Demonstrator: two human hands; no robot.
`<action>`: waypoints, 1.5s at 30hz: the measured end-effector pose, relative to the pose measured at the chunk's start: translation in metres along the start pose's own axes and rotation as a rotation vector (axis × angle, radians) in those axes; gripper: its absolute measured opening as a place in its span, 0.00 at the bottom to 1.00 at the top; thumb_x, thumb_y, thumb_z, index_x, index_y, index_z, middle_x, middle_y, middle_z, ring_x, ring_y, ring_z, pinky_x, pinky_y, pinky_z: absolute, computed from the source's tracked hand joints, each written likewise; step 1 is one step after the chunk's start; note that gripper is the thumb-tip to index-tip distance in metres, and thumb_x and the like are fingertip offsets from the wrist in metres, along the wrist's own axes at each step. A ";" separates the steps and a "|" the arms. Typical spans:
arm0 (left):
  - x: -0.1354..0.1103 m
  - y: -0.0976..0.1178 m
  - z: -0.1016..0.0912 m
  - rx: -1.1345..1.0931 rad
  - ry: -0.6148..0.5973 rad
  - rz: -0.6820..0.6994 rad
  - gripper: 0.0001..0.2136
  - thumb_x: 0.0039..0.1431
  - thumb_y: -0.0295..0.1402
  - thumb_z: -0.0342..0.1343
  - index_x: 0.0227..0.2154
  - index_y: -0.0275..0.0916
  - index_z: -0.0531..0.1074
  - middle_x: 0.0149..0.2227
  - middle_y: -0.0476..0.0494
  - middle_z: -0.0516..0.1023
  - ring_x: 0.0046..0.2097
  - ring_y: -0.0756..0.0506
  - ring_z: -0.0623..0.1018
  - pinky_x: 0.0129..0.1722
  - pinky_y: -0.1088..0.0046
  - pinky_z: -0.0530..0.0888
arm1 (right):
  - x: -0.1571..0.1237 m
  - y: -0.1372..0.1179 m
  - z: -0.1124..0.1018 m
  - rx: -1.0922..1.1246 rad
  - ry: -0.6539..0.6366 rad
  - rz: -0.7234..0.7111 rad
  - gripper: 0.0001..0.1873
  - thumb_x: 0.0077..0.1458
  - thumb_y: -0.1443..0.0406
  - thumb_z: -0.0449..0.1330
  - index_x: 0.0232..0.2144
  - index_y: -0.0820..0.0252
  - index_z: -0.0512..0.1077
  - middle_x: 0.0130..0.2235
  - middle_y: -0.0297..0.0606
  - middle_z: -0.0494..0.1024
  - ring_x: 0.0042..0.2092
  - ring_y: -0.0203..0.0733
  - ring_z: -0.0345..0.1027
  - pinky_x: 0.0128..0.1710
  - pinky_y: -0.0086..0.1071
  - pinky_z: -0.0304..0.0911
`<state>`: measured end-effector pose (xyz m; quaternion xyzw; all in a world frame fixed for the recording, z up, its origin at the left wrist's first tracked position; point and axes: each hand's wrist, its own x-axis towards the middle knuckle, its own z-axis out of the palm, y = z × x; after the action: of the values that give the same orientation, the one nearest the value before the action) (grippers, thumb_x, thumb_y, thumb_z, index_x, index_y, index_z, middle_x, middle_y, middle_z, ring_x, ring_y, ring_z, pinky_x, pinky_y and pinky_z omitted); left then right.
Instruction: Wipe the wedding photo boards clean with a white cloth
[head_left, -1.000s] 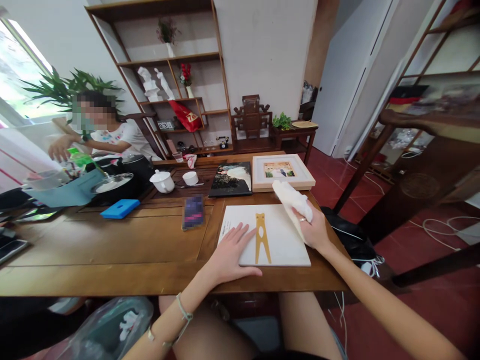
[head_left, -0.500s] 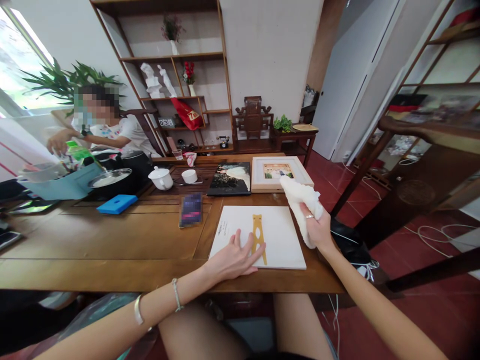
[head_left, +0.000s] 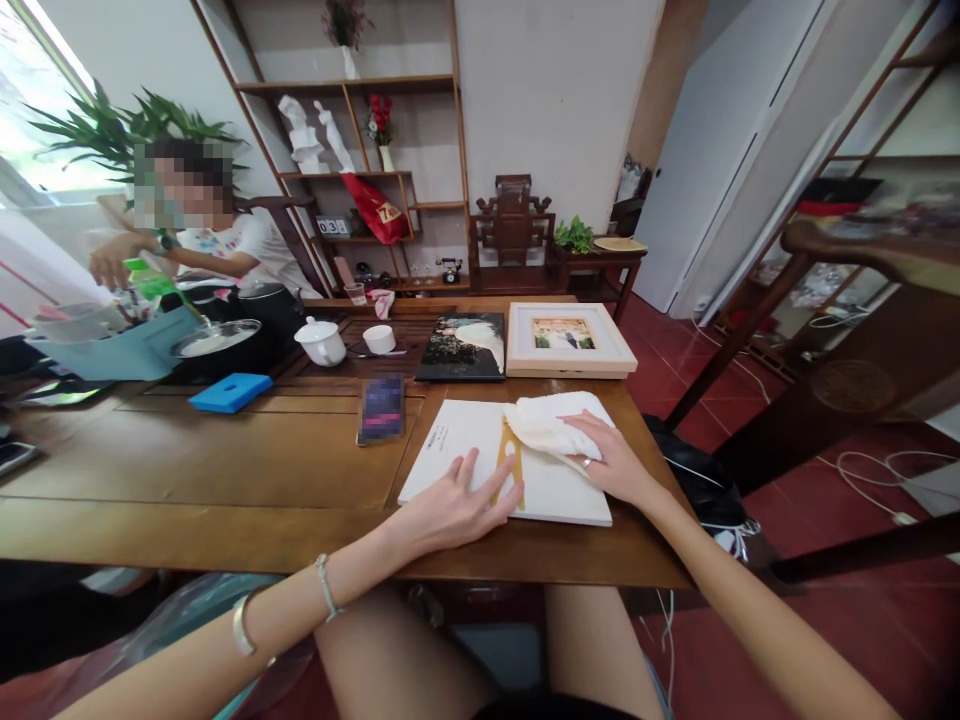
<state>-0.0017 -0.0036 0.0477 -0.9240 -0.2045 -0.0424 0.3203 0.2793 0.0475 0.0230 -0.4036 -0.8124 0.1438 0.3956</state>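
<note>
Counter (head_left: 300, 470): bears the board, seemingly as a firm base.
White board (head_left: 431, 475): flat near the counter's edge, likely for easy reach.
White cloth (head_left: 551, 412): over the board's right part, gripped by my right hand (head_left: 611, 462).
Left hand (head_left: 450, 515): fingers spread, perhaps steadying.
Yellow piece (head_left: 504, 440): on the board, partly hidden by fingers.

"03" on blocks (head_left: 330, 227), "7" on fabric (head_left: 372, 203)
</note>
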 end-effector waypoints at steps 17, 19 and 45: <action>0.000 -0.043 0.006 -0.545 0.049 -0.067 0.15 0.63 0.26 0.49 0.46 0.54 0.71 0.59 0.42 0.71 0.54 0.38 0.76 0.46 0.54 0.77 | -0.008 -0.004 -0.014 0.070 0.296 0.185 0.17 0.50 0.61 0.60 0.42 0.58 0.76 0.44 0.43 0.81 0.43 0.54 0.74 0.49 0.46 0.66; -0.001 -0.051 0.004 -0.560 0.105 -0.100 0.18 0.62 0.25 0.49 0.48 0.56 0.70 0.58 0.43 0.72 0.54 0.40 0.76 0.47 0.56 0.76 | -0.010 -0.003 -0.016 0.038 0.434 0.217 0.17 0.52 0.61 0.59 0.44 0.59 0.75 0.44 0.43 0.81 0.43 0.53 0.74 0.48 0.44 0.66; 0.034 -0.010 -0.018 -1.408 1.485 -1.833 0.15 0.64 0.39 0.54 0.49 0.36 0.66 0.57 0.33 0.72 0.56 0.41 0.75 0.51 0.63 0.77 | -0.004 -0.098 0.024 1.112 -0.207 0.309 0.32 0.52 0.51 0.64 0.57 0.51 0.64 0.56 0.46 0.73 0.55 0.52 0.68 0.54 0.49 0.65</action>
<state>0.0265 0.0045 0.0749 -0.1857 -0.4536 -0.8103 -0.3212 0.2091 -0.0153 0.0600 -0.2330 -0.5808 0.6434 0.4410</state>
